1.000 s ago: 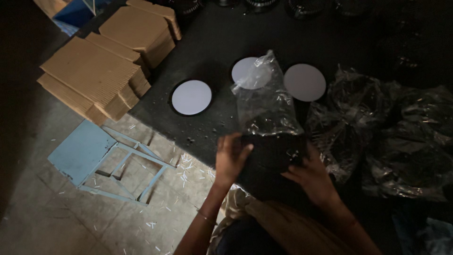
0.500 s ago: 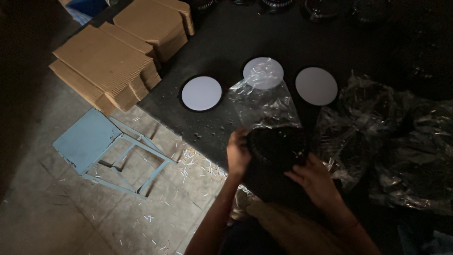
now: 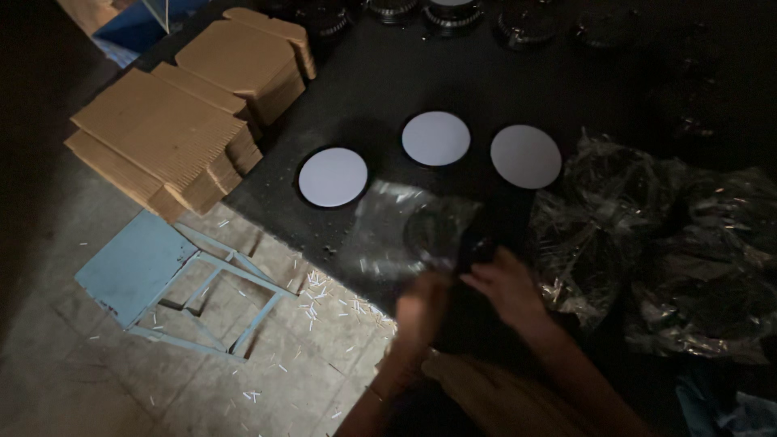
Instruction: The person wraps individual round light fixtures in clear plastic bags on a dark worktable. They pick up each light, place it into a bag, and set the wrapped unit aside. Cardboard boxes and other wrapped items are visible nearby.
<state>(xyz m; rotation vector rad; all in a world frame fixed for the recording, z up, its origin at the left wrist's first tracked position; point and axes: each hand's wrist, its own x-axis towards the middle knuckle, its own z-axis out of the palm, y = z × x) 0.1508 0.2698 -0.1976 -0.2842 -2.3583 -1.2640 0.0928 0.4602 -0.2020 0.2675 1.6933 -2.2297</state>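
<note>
Three white discs (image 3: 435,137) laid out; both hands, left hand (image 3: 422,311) and right hand (image 3: 506,285), gripping dark part (image 3: 473,251) in clear bag (image 3: 396,231), bagged pile (image 3: 664,243) unopened

The scene is dim, with the right side and top sunk in shadow. Light falls mostly on the cardboard stack (image 3: 174,137) and floor at left. Both hands and the clear bag (image 3: 405,231) smear with motion blur

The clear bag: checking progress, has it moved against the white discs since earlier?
Yes. The clear bag dropped from covering the middle disc to lie below it.
</note>
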